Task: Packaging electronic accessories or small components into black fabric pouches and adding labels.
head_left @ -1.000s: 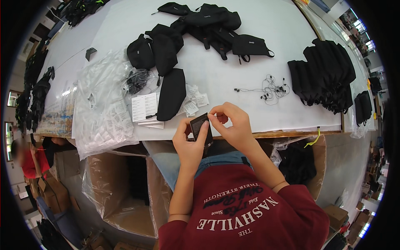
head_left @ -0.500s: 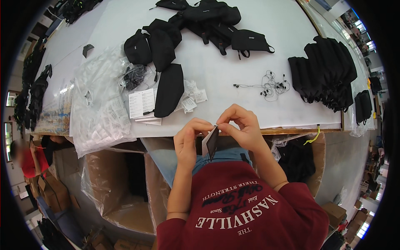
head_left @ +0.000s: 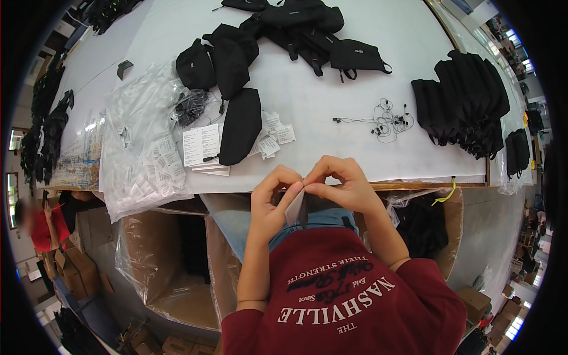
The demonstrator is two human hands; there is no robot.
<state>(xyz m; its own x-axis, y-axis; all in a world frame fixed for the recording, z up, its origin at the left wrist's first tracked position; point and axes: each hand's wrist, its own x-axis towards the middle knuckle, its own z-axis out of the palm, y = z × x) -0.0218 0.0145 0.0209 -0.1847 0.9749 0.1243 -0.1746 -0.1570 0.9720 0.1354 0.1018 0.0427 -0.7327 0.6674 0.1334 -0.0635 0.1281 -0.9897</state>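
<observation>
My left hand (head_left: 273, 198) and my right hand (head_left: 341, 184) meet just below the front edge of the white table (head_left: 331, 77). Together they pinch a small flat card (head_left: 296, 206), grey on one face and dark on the other, held edge-up between the fingertips. A black pouch (head_left: 239, 125) lies on the table just beyond my left hand, beside several white paper tags (head_left: 273, 135) and a printed sheet (head_left: 200, 144).
Clear plastic bags (head_left: 142, 148) pile up at the left. More black pouches (head_left: 278, 29) lie at the back, a stack of black pouches (head_left: 467, 103) at the right, thin black cords (head_left: 384, 121) between. Open cardboard boxes (head_left: 177, 260) stand under the table. A person in red (head_left: 41, 222) sits far left.
Both hands dropped from over the table edge to just below it. The card turned from flat and dark-faced to edge-up, showing its grey side.
</observation>
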